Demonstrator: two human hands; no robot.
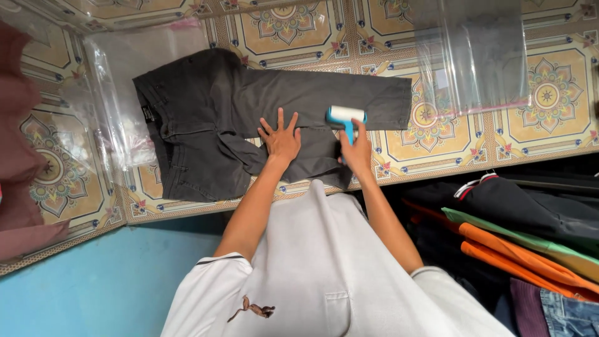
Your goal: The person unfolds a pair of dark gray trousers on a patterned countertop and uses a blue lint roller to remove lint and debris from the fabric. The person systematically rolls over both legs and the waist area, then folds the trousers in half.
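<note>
Two hands: both mine, working on one garment.
Left hand (pixel 282 140): fingers spread, palm pressed flat on the dark grey cotton trousers (pixel 249 118).
Right hand (pixel 357 151): closed around the handle of the blue-and-white lint roller (pixel 345 116), its roll touching the trouser leg.
Trousers: laid flat on the patterned tiled floor (pixel 549 118).
Beside them: clear plastic bags (pixel 474 56); folded orange and green clothes (pixel 524 243) at my right.

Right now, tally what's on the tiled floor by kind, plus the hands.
Trousers: 1
Lint roller: 1
Clear plastic bags: 2
Hands, left flat on the trousers, right holding the roller: 2
Total: 6
</note>
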